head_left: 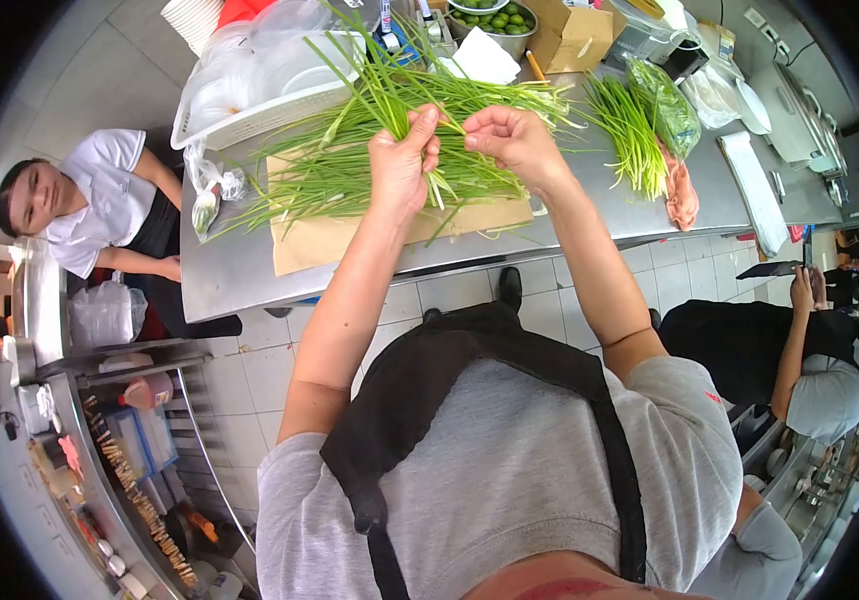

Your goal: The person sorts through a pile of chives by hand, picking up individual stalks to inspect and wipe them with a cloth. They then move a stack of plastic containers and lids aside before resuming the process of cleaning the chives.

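My left hand is closed around a small bunch of chives, whose long green blades stick up past the fist. Close beside it, my right hand pinches thumb and forefinger together at a thin chive blade near the bunch. Beneath both hands, a large loose heap of chives lies on brown paper on the steel table. To the right, a separate pile of chives lies with its stalks roughly lined up.
A white basket of clear plastic containers stands back left. Behind the heap are a bowl of limes and a cardboard box. A green plastic bag lies right. One person is at the left end; others stand behind me.
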Demonstrator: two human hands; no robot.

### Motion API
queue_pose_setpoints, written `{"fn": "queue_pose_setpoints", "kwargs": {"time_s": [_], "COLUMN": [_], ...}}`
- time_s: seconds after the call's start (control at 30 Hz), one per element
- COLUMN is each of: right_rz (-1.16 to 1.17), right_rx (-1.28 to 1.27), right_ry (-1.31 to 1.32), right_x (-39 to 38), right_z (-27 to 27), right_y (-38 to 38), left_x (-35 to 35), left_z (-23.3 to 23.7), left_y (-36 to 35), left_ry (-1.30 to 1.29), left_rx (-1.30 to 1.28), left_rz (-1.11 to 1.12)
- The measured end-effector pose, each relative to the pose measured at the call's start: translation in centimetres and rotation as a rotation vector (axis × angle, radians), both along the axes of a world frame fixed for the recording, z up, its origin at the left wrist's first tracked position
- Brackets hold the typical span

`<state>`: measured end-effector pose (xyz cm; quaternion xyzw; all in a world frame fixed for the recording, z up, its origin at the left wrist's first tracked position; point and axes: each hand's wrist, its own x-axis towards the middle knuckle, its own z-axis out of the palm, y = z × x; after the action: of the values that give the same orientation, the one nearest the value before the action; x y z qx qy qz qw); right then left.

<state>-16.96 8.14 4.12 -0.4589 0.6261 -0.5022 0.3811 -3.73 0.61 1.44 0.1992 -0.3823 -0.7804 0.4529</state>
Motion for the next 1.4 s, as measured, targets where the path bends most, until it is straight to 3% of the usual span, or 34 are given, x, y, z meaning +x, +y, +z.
{"fn": "queue_pose_setpoints", "kwargs": {"time_s": [0.33, 0.4, 0.63, 0.7, 0.9, 1.23, 1.4], "right_rz": [-0.107, -0.179, -0.158, -0.142, -0.193, -0.179, -0.105], "right_rx": [-0.019, -0.003, -0.015, -0.055, -0.08, -0.115, -0.034], "right_ry": [-0.241, -0.092, -0.051, 0.068, 0.408, 0.477, 0.377], "right_x": [-1.1, -2.8, -4.2, -3.7, -2.0, 0.0, 1.4], "right_z": [-2.5, -3.5, -4.2, -4.5, -4.6, -4.5, -4.2], "right_y": [-0.5, -0.3, 0.9, 1.1, 1.1, 1.0, 0.8], "left_x": [1.5, 2.5, 4.4, 4.1, 3.2, 2.4, 1.5], "left_z": [-0.2, -0.8, -3.4, -3.7, -3.9, -3.2, -2.3], "left_y": [-1.1, -2.2, -4.5, -4.2, -3.4, -2.9, -2.3], "left_ry": [0.082, 0.082, 0.162, 0.148, 0.14, 0.257, 0.292], "left_rx": [0.067, 0.083, 0.177, 0.291, 0.315, 0.273, 0.253], "left_rz": [0.181, 0.191, 0.142, 0.09, 0.017, -0.091, -0.058]}}
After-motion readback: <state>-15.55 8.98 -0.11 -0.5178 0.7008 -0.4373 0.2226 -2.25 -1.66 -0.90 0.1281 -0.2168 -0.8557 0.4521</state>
